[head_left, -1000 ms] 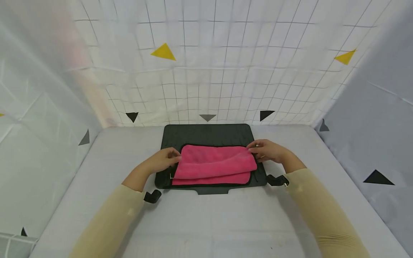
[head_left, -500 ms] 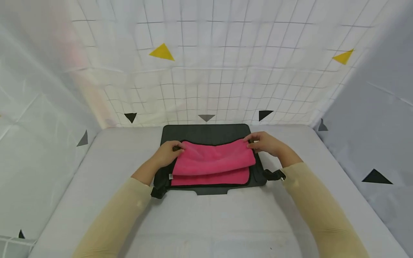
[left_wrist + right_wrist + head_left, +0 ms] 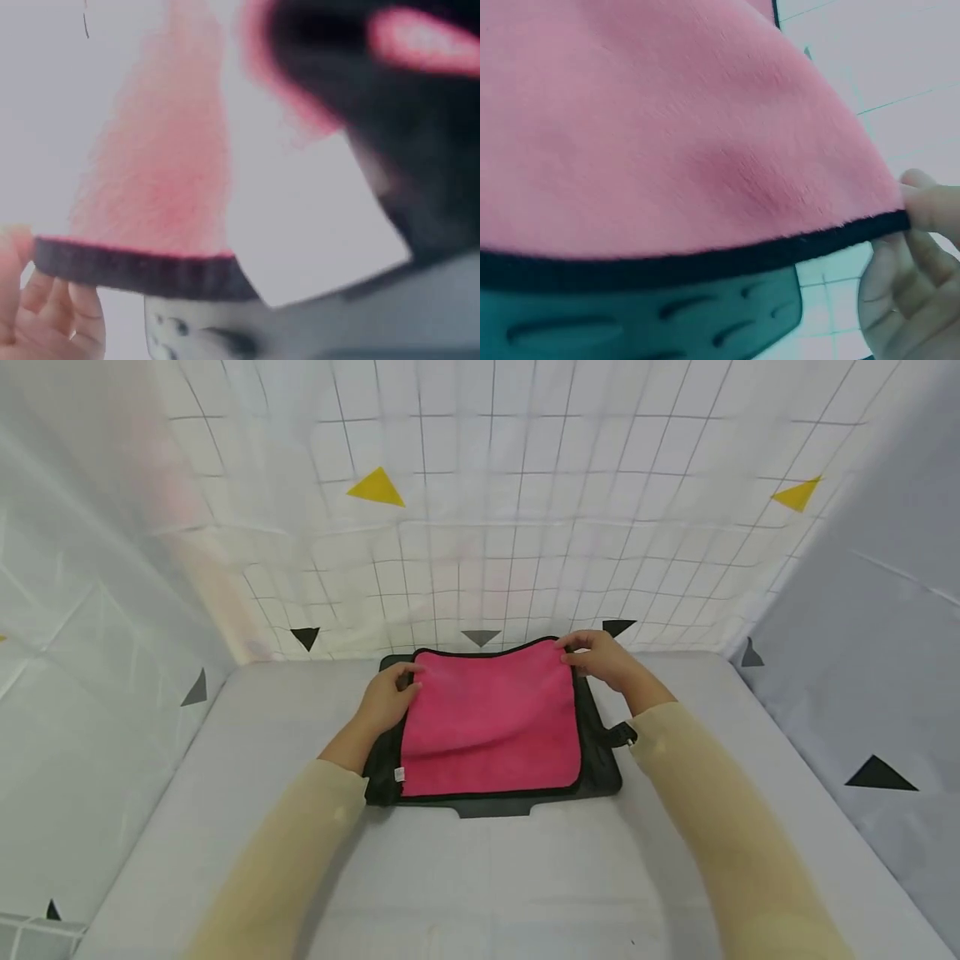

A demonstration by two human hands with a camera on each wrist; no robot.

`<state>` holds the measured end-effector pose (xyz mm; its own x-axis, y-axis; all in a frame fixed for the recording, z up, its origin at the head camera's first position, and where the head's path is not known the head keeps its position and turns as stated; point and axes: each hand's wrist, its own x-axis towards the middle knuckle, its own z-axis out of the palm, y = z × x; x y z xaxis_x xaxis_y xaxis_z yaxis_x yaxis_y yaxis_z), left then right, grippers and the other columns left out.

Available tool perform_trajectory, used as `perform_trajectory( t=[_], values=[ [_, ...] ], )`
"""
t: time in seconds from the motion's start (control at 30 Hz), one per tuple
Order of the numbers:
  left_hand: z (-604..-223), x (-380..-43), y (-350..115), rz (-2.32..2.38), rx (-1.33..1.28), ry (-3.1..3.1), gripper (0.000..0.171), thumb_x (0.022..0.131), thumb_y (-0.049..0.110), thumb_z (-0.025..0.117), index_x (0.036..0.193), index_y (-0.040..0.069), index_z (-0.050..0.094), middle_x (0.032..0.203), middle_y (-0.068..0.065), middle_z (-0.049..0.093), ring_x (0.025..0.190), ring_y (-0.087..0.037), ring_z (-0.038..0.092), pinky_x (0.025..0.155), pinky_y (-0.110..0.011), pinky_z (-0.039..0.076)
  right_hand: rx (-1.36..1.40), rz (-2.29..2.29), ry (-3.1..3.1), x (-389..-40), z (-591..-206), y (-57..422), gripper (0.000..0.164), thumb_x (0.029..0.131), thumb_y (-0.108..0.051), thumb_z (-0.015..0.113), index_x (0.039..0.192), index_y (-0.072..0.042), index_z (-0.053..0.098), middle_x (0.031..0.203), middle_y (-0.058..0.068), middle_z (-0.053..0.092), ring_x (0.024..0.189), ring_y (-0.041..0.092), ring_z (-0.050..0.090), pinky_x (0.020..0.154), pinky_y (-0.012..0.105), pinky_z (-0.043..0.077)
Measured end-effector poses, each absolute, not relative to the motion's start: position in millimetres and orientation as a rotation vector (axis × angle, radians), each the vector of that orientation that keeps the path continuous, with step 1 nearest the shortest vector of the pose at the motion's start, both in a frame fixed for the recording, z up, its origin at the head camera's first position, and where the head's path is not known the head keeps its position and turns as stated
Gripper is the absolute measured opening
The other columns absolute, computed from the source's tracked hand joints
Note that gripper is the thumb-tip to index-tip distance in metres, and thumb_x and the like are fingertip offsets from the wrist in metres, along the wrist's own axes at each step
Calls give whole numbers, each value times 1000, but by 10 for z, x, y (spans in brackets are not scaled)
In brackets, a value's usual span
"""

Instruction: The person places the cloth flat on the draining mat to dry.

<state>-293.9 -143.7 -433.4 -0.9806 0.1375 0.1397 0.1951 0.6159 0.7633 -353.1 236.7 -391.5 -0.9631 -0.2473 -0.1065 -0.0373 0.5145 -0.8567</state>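
Note:
A pink cloth (image 3: 487,718) with a black border is spread over a dark board (image 3: 600,777), its far edge raised. My left hand (image 3: 386,697) pinches the cloth's far left corner; in the left wrist view its fingers (image 3: 86,307) show under the black border and a white tag (image 3: 319,225) hangs close to the camera. The far right corner is pinched by my right hand (image 3: 600,664), with the thumb on the pink side in the right wrist view and the other fingers (image 3: 885,285) behind the edge. A fold crosses the cloth's lower half.
The board lies on a white table (image 3: 480,877), its tab pointing toward me. Behind it stands a white gridded backdrop (image 3: 480,543) with yellow and black triangles. Grey-white sheets (image 3: 862,652) close off both sides. Raised marks show on the board's surface in the right wrist view.
Both hands have moved away from me, carrying the cloth's far edge toward the backdrop. The doubled cloth has unfolded and now covers much more of the board.

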Motion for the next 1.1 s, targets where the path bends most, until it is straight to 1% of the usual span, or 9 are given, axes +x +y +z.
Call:
perform_trajectory(
  t=[0.13, 0.23, 0.3, 0.37, 0.47, 0.6, 0.77, 0.93, 1.1],
  values=[
    [-4436, -3040, -1448, -1318, -215, -2762, 35, 93, 20, 54, 128, 18, 52, 105, -8, 56, 82, -23, 49, 70, -36, 43, -171, -1505, 2587, -3605, -4023, 2266, 29, 91, -11, 58, 120, -12, 59, 123, 8, 51, 97, 22, 55, 85, 37, 48],
    [-4516, -3099, -1462, -1271, -187, -2834, 41, 93, 19, 54, 133, 15, 48, 122, -11, 53, 98, -26, 51, 82, -39, 44, -131, -1507, 2618, -3649, -4163, 2201, 33, 91, -11, 57, 125, -9, 56, 124, 12, 51, 101, 25, 53, 84, 38, 47],
    [-4554, -3118, -1469, -1240, -173, -2890, 44, 93, 19, 54, 136, 14, 45, 133, -12, 47, 111, -27, 49, 91, -42, 42, -121, -1441, 2649, -3663, -4257, 2174, 36, 91, -10, 56, 127, -9, 54, 127, 14, 50, 107, 26, 50, 84, 38, 46],
    [-4572, -3126, -1473, -1227, -167, -2931, 46, 93, 18, 54, 138, 12, 43, 139, -12, 42, 119, -28, 45, 95, -43, 40, -116, -1369, 2673, -3672, -4341, 2159, 39, 90, -10, 57, 129, -8, 52, 131, 16, 47, 114, 28, 47, 86, 39, 45],
    [-4566, -3127, -1473, -1241, -162, -2944, 46, 93, 17, 55, 137, 12, 44, 139, -12, 42, 119, -29, 46, 95, -44, 41, -116, -1298, 2697, -3670, -4422, 2161, 42, 89, -10, 59, 130, -7, 52, 134, 19, 44, 120, 30, 42, 90, 41, 43],
    [-4541, -3133, -1472, -1246, -138, -2949, 44, 93, 17, 54, 135, 11, 44, 137, -12, 43, 116, -30, 49, 93, -43, 42, -133, -1260, 2698, -3674, -4469, 2180, 44, 88, -12, 60, 131, -6, 50, 134, 20, 43, 117, 31, 45, 88, 42, 45],
    [-4531, -3146, -1472, -1201, -107, -2990, 47, 94, 20, 53, 138, 8, 40, 140, -14, 40, 125, -29, 41, 100, -44, 36, -145, -1236, 2677, -3675, -4473, 2179, 47, 88, -10, 58, 134, -6, 47, 138, 19, 40, 116, 31, 46, 87, 40, 46],
    [-4518, -3157, -1451, -1177, -118, -3011, 49, 94, 17, 52, 139, 7, 38, 142, -14, 38, 130, -29, 35, 104, -44, 32, -137, -1219, 2725, -3680, -4470, 2172, 46, 89, -8, 55, 133, -5, 47, 139, 19, 39, 125, 31, 36, 95, 44, 39],
    [-4489, -3169, -1414, -1153, -109, -3063, 53, 93, 14, 52, 142, 5, 34, 144, -16, 33, 133, -30, 30, 106, -43, 29, -173, -1129, 2749, -3687, -4492, 2167, 47, 90, -11, 55, 135, -6, 46, 140, 19, 38, 128, 33, 34, 102, 46, 32]
  ],
)
